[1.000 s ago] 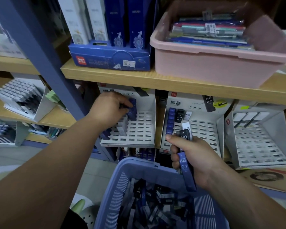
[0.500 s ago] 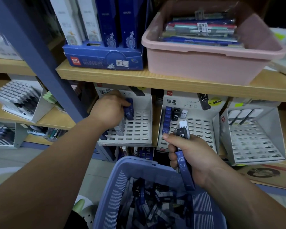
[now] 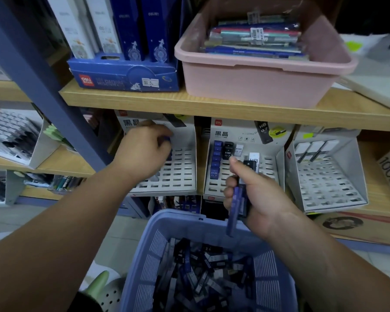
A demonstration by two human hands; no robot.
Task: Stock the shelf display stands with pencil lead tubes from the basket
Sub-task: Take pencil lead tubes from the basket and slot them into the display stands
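My left hand [image 3: 144, 152] is up against the top rows of the left stand [image 3: 180, 174], fingers curled in tight. A blue tube [image 3: 167, 140] shows just at my fingertips, pinched against the slotted face. The blur hides how deep it sits.

The middle stand [image 3: 271, 176] carries one column of blue tubes down its left edge, packed too close for a sure count. Beside them are one black tube and one white tube.

My right hand [image 3: 257, 199] hangs in front of that stand, above the far rim of the basket [image 3: 212, 224]. Its fingers are wrapped round a handful of tubes [image 3: 235, 206], my thumb lying along them. I can make out three: a blue one pointing down towards the basket, and a black-capped one and a white one sticking up past my thumb.

The loose tubes [image 3: 200, 269] in the basket are a jumble of blue, black and white.

The right stand [image 3: 324, 183], one of three on this shelf, holds three white tubes along its top row. On the shelf above are a blue box [image 3: 122, 77] and a pink tub [image 3: 257, 77].
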